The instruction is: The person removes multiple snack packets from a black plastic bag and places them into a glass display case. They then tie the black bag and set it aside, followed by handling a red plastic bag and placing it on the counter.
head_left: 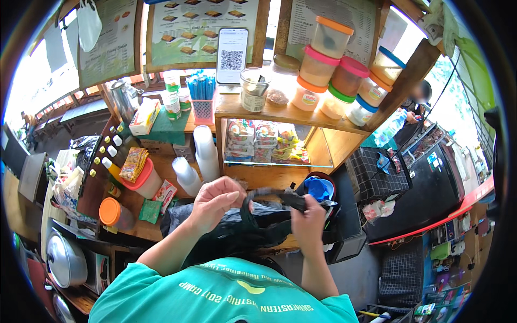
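A black plastic bag hangs between my two hands in front of my chest. My right hand is closed around one bunched part of it. At the bag's other side, my left hand has its fingers curled, the thumb and fingertips close to a loop of black plastic; whether they pinch it is hard to tell. Grey-black plastic lies on the wooden counter behind the hands. Stacks of clear plastic cups stand just beyond my left hand. Near my right hand is a round container with a blue bag inside.
A wooden shelf carries stacked lidded tubs, jars and a phone-shaped code stand. Noodle packs sit below it. Left are bottles, an orange-lidded jar and a metal pot. A person is at the upper right.
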Motion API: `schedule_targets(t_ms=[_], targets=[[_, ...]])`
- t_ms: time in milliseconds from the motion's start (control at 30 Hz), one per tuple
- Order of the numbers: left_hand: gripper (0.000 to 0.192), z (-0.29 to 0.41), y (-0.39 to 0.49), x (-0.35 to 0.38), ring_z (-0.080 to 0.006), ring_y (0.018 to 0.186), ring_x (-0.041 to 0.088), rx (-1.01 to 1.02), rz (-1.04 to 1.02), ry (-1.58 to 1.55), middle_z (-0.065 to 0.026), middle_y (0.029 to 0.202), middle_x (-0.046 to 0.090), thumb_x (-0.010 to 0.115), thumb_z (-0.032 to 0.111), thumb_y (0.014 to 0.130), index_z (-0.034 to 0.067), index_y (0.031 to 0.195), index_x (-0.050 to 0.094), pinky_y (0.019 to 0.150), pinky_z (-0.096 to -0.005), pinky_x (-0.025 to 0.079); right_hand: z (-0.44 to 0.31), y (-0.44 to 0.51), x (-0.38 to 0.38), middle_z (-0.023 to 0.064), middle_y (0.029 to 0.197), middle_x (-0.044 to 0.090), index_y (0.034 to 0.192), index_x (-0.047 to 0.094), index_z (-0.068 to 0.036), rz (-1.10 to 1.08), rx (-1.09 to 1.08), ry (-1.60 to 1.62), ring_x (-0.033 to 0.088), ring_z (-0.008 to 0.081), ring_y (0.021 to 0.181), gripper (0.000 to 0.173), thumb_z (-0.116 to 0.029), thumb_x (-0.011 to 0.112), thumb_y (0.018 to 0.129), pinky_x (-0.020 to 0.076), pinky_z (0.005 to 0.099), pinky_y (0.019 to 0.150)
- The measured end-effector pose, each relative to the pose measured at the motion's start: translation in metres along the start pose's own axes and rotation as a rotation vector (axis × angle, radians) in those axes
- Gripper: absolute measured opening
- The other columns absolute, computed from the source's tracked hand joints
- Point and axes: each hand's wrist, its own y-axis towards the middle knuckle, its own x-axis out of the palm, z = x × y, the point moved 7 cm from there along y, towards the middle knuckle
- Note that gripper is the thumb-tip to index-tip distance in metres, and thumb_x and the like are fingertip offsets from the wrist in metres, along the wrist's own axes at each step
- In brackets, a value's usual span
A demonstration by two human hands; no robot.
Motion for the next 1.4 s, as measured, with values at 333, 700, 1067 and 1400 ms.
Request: schedule_targets(t_ms=[333, 700, 1067, 1400], targets=[[0.049, -0.095, -0.053, -0.006, -0.0448, 0.092, 0.071, -0.699, -0.490, 1.538, -0.0254, 0.099, 0.073, 0.057, 0.034, 0.100, 0.010, 0.142, 0.059, 0.084, -0.0550, 0.057, 0.071, -0.036, -0.079, 0.0102, 0.073, 0.066, 0.095, 0.064, -0.004, 0.078, 0.567, 0.548, 0.061, 0.0211, 0.052, 0.057, -0.059, 0.051, 0.105, 0.0505, 0.0334, 0.048], [0.029, -0.024, -0.042, -0.034, -0.0333, 0.097, 0.067, 0.230, 0.129, 1.448, -0.0138, 0.101, 0.068, 0.063, -0.003, 0.075, 0.001, 0.103, 0.064, 0.092, -0.0398, 0.053, -0.007, -0.039, -0.058, 0.0043, 0.048, 0.051, 0.152, 0.024, 0.020, -0.754, 0.273, 1.387, 0.036, 0.0069, 0.036, 0.084, -0.054, 0.022, 0.113, 0.0284, 0.0240, 0.038], [0.031, -0.012, -0.046, -0.020, -0.0229, 0.106, 0.072, 0.264, 0.235, 1.270, -0.0161, 0.111, 0.075, 0.060, -0.005, 0.081, -0.003, 0.110, 0.069, 0.094, -0.0343, 0.055, -0.022, -0.045, -0.082, 0.0136, 0.059, 0.061, 0.082, 0.067, 0.001, -0.772, 0.102, 1.240, 0.066, 0.0307, 0.057, 0.077, -0.050, 0.019, 0.113, 0.0606, 0.0583, 0.076], [0.054, -0.171, -0.019, -0.084, -0.0360, 0.135, 0.055, -0.497, -0.383, 1.776, -0.0188, 0.142, 0.061, 0.061, 0.019, 0.094, 0.010, 0.147, 0.053, 0.119, -0.0437, 0.038, -0.025, -0.055, -0.102, 0.0259, 0.075, 0.064, 0.102, 0.054, 0.021, -0.569, 0.243, 0.834, 0.056, 0.0132, 0.042, 0.040, -0.019, 0.057, 0.102, 0.0453, 0.0235, 0.037]])
